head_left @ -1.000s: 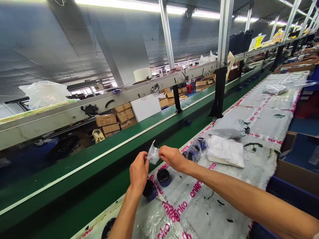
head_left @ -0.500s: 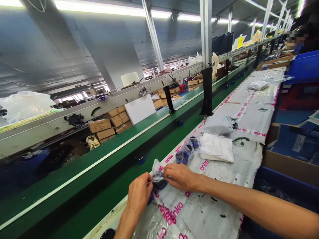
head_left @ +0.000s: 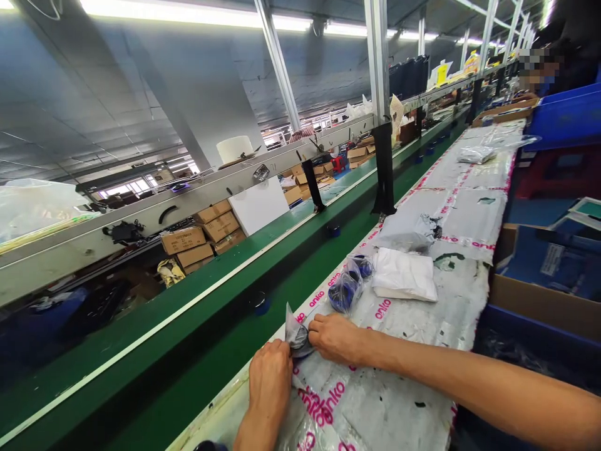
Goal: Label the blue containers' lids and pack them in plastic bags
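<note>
Between my hands a clear plastic bag (head_left: 292, 322) lies over a round, dark blue and black object (head_left: 302, 348), whose kind I cannot tell. My left hand (head_left: 271, 373) is closed at the bag's near left side, its fingertips mostly hidden behind the knuckles. On the other side, my right hand (head_left: 332, 338) pinches the edge of the bag with bent fingers. Just beyond it, similar round blue objects in clear plastic (head_left: 342, 292) rest on the table, beside a stack of white bags (head_left: 404, 274).
A plastic-covered table (head_left: 422, 338) with pink "anko" print runs alongside a green conveyor belt (head_left: 206, 357). On the belt stands a small dark blue object (head_left: 259, 304). A metal post (head_left: 377, 69) rises past the table's far edge. Blue bins and a cardboard box (head_left: 539, 304) stand at right.
My left hand has turned, its knuckles now facing up, and sits closer against the bag. A corner of the bag stands up more. The view has shifted slightly.
</note>
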A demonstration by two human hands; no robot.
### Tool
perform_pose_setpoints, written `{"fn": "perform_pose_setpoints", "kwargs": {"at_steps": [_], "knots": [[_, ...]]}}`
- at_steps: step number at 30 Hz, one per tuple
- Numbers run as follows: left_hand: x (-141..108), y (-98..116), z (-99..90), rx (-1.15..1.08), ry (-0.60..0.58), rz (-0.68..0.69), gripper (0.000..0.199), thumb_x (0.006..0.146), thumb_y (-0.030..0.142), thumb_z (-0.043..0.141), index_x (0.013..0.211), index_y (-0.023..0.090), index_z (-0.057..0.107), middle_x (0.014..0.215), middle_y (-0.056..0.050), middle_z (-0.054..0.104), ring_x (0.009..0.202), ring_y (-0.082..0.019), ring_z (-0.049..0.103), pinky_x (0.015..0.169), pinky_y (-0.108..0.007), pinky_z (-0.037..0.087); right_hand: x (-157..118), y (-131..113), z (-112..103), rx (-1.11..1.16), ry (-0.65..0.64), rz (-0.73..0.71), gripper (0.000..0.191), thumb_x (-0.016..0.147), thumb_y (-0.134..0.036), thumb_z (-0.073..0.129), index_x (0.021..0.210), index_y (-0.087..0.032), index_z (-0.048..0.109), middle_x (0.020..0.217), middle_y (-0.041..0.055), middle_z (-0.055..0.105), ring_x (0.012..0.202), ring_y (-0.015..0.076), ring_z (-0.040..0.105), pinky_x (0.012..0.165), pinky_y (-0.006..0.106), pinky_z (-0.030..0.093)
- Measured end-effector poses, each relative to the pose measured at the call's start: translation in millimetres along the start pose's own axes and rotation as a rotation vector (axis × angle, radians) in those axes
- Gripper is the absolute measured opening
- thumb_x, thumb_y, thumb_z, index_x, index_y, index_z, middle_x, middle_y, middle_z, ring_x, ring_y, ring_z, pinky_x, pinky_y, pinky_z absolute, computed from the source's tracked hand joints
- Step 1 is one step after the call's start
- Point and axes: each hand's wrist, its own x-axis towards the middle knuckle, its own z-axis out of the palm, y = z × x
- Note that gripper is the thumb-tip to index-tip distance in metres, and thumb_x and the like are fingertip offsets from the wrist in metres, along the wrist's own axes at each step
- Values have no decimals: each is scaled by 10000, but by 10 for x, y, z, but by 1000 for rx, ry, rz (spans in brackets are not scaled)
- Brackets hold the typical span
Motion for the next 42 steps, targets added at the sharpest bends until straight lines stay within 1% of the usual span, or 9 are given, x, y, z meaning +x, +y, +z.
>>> {"fn": "perform_pose_setpoints", "kwargs": {"at_steps": [4,9,14,18,29,32,35,40,42], "knots": [[-67,79,106,15,45,-4,274,863,52,454,883,171,700,969,-100,722,1024,-282,639,998,-450,417,51,-75,-14,-4,-84,-7,142,905,-143,535,931,-128,675,913,123,686,859,241,610,653,320,448],[-79,122,97,-18,108,17,341,873,19,386,875,173,691,943,-85,720,1032,-256,640,1154,-501,253,181,-76,-286,78,-176,28,109,809,-182,644,853,-118,722,837,127,727,738,238,646,575,302,401],[190,-29,0,-149,183,-90,188,917,161,452,870,200,629,893,-62,710,874,-234,666,876,-358,423,440,102,-556,319,-103,257,129,842,-241,613,907,-216,722,791,15,741,708,180,662,563,248,372],[433,-99,-31,-273,214,-212,157,926,220,466,842,206,598,768,-46,697,713,-197,657,612,-268,334,488,159,-597,251,69,387,164,925,-203,522,1005,-180,663,1040,90,717,958,224,647,706,279,412],[487,133,-389,-362,258,-215,251,911,296,459,768,249,660,683,-16,693,657,-197,630,586,-262,303,166,399,-795,166,189,517,186,973,-203,487,1086,-193,635,960,75,728,890,213,666,709,284,401],[537,213,-340,-299,268,-188,276,914,247,450,723,227,649,660,-40,686,632,-209,630,568,-273,293,121,475,-767,154,201,527,199,940,-150,501,1058,-178,659,938,97,732,882,225,672,703,287,417],[522,290,-275,-240,336,-136,295,966,256,399,870,196,671,850,-95,729,722,-222,666,610,-286,365,-1,548,-740,153,257,553,233,950,-122,470,1083,-170,655,986,99,730,913,213,672,736,284,439],[402,561,-117,-137,310,251,271,965,372,496,1115,239,678,1282,-71,663,1113,-215,641,935,-285,463,-397,603,-810,196,477,556,212,965,-148,467,1091,-180,634,1038,62,720,946,181,663,836,281,460],[410,679,-43,-2,263,340,286,952,317,532,1196,232,656,1319,-70,644,1119,-244,637,933,-340,496,-571,628,-865,232,599,558,181,942,-138,493,1030,-186,644,990,47,725,886,176,668,805,280,467]]}}
